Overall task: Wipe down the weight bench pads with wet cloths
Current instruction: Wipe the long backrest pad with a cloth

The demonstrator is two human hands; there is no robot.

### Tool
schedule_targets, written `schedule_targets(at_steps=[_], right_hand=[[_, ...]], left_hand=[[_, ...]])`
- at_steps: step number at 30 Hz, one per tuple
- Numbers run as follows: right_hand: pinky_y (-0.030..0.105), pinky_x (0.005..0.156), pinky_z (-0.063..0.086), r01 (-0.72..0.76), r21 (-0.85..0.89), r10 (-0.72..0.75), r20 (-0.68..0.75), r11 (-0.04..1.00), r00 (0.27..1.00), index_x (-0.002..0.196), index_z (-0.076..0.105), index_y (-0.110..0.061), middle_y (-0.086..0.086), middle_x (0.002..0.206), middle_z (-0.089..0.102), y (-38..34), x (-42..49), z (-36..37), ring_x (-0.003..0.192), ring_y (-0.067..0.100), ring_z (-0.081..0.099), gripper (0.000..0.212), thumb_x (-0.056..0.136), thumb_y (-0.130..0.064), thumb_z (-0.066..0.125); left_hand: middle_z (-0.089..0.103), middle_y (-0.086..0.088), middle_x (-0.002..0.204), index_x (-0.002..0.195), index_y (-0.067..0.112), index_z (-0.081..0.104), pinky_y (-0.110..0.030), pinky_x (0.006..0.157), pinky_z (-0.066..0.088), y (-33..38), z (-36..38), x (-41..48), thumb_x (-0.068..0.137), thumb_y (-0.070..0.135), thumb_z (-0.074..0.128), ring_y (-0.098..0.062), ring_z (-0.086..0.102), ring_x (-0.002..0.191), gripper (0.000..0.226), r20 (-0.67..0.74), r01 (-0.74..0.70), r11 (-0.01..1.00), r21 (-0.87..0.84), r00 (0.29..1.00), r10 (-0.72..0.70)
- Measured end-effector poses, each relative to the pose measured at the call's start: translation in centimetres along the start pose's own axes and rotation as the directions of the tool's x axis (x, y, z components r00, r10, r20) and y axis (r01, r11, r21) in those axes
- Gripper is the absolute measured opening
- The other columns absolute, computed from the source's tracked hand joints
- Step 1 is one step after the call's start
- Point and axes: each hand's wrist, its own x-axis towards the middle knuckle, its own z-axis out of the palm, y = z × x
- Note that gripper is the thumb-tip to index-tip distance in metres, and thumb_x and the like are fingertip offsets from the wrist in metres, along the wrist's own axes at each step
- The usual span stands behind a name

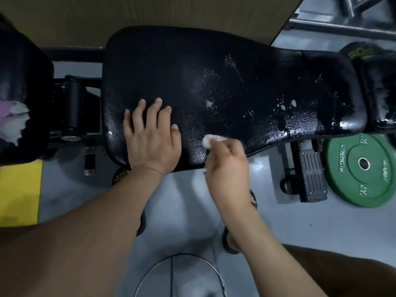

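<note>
A long black bench pad (214, 67) lies across the view, wet and shiny, with white foam flecks and droplets on its right half. My left hand (151, 136) rests flat on the pad's near left part, fingers spread. My right hand (227, 163) grips a small white cloth (212, 139) and holds it against the pad's near edge. A second black pad (21, 82) stands at the far left with a pink and white cloth (12, 121) lying on it. A third black pad (381, 86) adjoins at the right.
A green weight plate (362, 170) lies on the grey floor at the right, beside a black pedal-like bench part (310, 172). A yellow mat (19, 189) is at the left. Metal frame tubes (342, 28) cross the top right. A wire ring (182, 275) lies near my feet.
</note>
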Motion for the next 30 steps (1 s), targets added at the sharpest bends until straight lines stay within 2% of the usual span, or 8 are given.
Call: schedule_targets(at_steps=[3,7,9,12,15,20,26,30], right_hand=[[0.043,0.079,0.056,0.15,0.049,-0.157,0.195,0.987,0.968,0.126,0.068,-0.014,0.005,0.103,0.054,-0.8,-0.6,0.3,0.089,0.027,0.06,0.043,0.086,-0.003,0.056],[0.031,0.079,0.054,-0.027,-0.038,0.026,-0.028,0.999,0.999,0.119,0.072,-0.008,0.012,0.107,0.058,2.8,0.9,-2.1,0.087,0.033,0.064,0.037,0.086,0.002,0.059],[0.035,0.078,0.054,-0.043,-0.061,0.039,-0.06,0.997,0.997,0.122,0.07,-0.004,0.016,0.108,0.057,2.8,1.1,-2.1,0.088,0.036,0.062,0.034,0.09,-0.002,0.058],[0.042,0.093,0.05,0.154,-0.148,-0.119,0.22,0.977,0.968,0.145,0.051,-0.003,0.015,0.124,0.048,2.4,0.2,-2.8,0.104,0.035,0.053,0.062,0.084,-0.015,0.052],[0.042,0.092,0.049,0.308,-0.221,-0.213,0.369,0.925,0.905,0.157,0.037,-0.013,0.007,0.135,0.043,4.2,0.3,-4.9,0.106,0.032,0.048,0.079,0.079,-0.007,0.05],[0.031,0.076,0.056,0.304,-0.068,-0.269,0.312,0.95,0.911,0.142,0.059,-0.012,0.008,0.12,0.056,5.7,1.8,-4.8,0.098,0.031,0.063,0.068,0.08,0.012,0.067],[0.043,0.062,0.055,0.297,-0.129,-0.25,0.29,0.946,0.924,0.127,0.064,-0.012,0.009,0.107,0.053,2.0,0.2,-2.5,0.084,0.035,0.059,0.038,0.09,-0.012,0.055],[0.037,0.072,0.053,0.097,-0.181,-0.094,0.023,0.979,0.995,0.116,0.07,-0.01,0.013,0.108,0.057,5.6,1.9,-4.4,0.087,0.036,0.06,0.033,0.088,-0.004,0.055]], left_hand=[[0.044,-0.003,0.156,0.138,0.017,0.054,-0.059,0.122,0.017,-0.3,0.1,-0.2,0.097,0.037,0.04,-0.034,0.03,0.148,0.048,-0.007,0.0,1.0,0.007,1.0,0.0],[0.044,-0.003,0.156,0.138,0.017,0.054,-0.059,0.122,0.017,0.2,0.0,-0.4,0.095,0.038,0.041,-0.034,0.029,0.149,0.049,-0.008,-0.011,1.0,0.007,1.0,0.011],[0.045,-0.003,0.156,0.138,0.018,0.054,-0.058,0.122,0.017,0.1,0.0,-0.2,0.094,0.039,0.041,-0.033,0.029,0.149,0.05,-0.011,-0.013,1.0,0.02,1.0,0.014],[0.045,-0.004,0.155,0.138,0.017,0.054,-0.058,0.122,0.017,-0.3,0.0,-0.1,0.094,0.039,0.042,-0.034,0.03,0.148,0.05,-0.023,-0.017,0.999,0.032,1.0,0.018],[0.045,-0.004,0.155,0.138,0.017,0.054,-0.058,0.122,0.017,-0.1,-0.1,-0.1,0.094,0.039,0.043,-0.035,0.03,0.148,0.05,-0.029,-0.017,1.0,0.023,0.999,0.018],[0.045,-0.004,0.154,0.138,0.017,0.053,-0.058,0.122,0.017,0.1,0.0,-0.3,0.094,0.039,0.043,-0.034,0.03,0.148,0.051,-0.025,-0.017,0.999,0.032,1.0,0.018],[0.045,-0.005,0.154,0.138,0.016,0.053,-0.058,0.122,0.017,-0.1,-0.1,-0.4,0.093,0.039,0.044,-0.034,0.029,0.148,0.051,-0.021,-0.005,1.0,0.024,1.0,0.005],[0.046,-0.005,0.154,0.137,0.016,0.053,-0.057,0.122,0.017,0.4,-0.1,-0.3,0.092,0.04,0.044,-0.034,0.03,0.148,0.052,-0.028,-0.012,1.0,0.02,1.0,0.013]])
